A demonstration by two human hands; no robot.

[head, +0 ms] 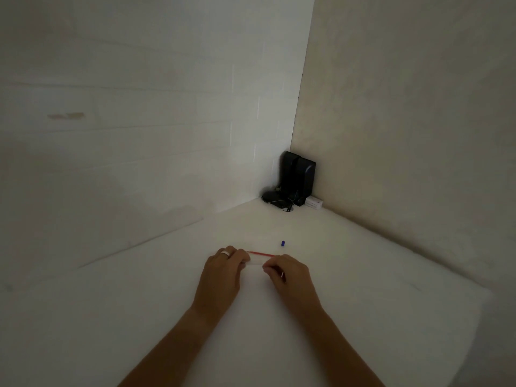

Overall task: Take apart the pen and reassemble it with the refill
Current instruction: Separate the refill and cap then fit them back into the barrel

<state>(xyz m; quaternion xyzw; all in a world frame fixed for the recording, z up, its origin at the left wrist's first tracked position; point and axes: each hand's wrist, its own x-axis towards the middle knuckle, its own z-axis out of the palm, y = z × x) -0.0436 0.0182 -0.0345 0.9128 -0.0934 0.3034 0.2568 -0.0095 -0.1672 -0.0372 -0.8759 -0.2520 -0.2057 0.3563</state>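
Note:
A clear pen barrel lies level between my two hands, low over the white table. My left hand, with a pale ring on one finger, pinches its left end. My right hand pinches the right end. A thin red refill runs along just behind the barrel, from hand to hand; whether it is inside the barrel or beside it I cannot tell. A small blue cap piece rests on the table a little beyond my right hand, apart from both hands.
A black device with cables stands in the far corner where two walls meet, with a small white box beside it. A white wall closes the left side, a beige wall the right. The table's right edge drops off near my right forearm.

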